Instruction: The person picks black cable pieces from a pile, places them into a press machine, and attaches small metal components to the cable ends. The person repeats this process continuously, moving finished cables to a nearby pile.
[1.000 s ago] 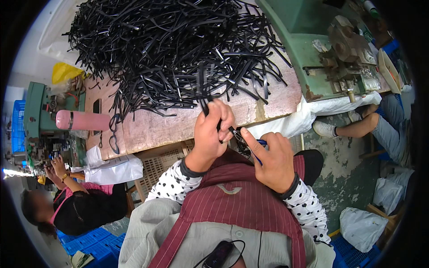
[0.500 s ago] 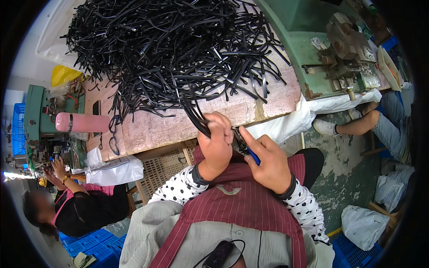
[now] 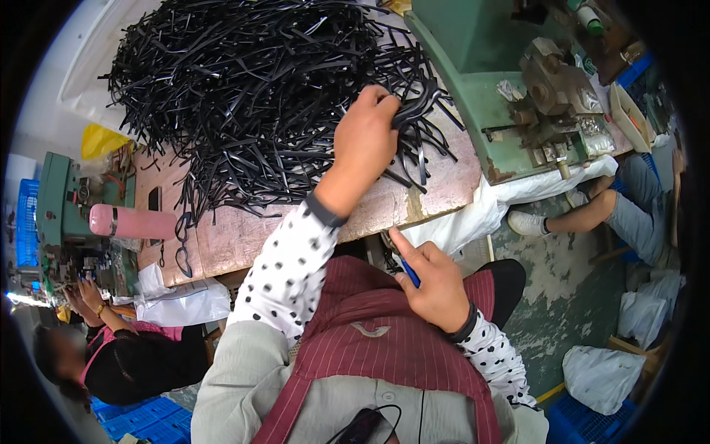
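Half a second ago the left grip (image 3: 366, 140) was beside the right one, just off the worktop (image 3: 447, 185); now it is stretched out over the right part of the heap of black strips (image 3: 244, 96). It is closed around a few curved black strips (image 3: 420, 107), whose ends now point rightward instead of up and left. The right grip (image 3: 438, 288) stays near the worktop's front edge, wrapped around a blue-handled tool (image 3: 409, 274), index finger extended.
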Demonstrator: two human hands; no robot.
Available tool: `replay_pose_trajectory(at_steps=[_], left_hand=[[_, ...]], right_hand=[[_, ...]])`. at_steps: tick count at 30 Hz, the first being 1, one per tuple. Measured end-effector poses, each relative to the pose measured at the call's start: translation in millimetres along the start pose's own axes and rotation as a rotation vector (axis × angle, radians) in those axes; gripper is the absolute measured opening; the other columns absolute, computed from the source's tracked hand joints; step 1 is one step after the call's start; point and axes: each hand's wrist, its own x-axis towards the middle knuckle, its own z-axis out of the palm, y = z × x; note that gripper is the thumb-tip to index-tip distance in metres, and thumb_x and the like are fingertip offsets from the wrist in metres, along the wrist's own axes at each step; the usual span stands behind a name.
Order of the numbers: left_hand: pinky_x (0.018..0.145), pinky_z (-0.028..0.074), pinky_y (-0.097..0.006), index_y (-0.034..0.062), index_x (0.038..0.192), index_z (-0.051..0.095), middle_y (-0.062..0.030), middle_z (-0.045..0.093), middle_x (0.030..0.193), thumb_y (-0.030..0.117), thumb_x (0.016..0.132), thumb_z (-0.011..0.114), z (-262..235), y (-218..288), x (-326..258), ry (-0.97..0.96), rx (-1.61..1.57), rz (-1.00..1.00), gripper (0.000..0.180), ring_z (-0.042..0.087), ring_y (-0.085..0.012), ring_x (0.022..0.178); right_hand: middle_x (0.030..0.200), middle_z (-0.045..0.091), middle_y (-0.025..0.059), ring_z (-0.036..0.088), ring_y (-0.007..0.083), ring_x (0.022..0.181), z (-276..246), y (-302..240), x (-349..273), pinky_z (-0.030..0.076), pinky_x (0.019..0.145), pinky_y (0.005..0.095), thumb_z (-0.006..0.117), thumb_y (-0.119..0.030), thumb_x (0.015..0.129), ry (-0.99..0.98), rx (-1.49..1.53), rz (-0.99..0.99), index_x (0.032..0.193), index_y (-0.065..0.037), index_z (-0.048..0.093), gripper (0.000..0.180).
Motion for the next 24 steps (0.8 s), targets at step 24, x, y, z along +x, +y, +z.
replay_pose_trajectory(at_steps=[24], left_hand=[[0.048, 0.035, -0.018, 0.0073, 0.085, 0.055, -0.0005, 0.057, 0.068, 0.038, 0.1, 0.052, -76, -2, -91, 0.188, -0.8, -0.589, 0.034, 0.043, -0.0035, 0.051]], right_hand=[[0.087, 0.05, 0.0098, 0.052, 0.0292, 0.08, -2, 7, 10, 0.043, 0.072, 0.0407, 0.072, -0.006, 0.074, 0.12, -0.07, -0.084, 0.141, -0.024, 0.049, 0.073]])
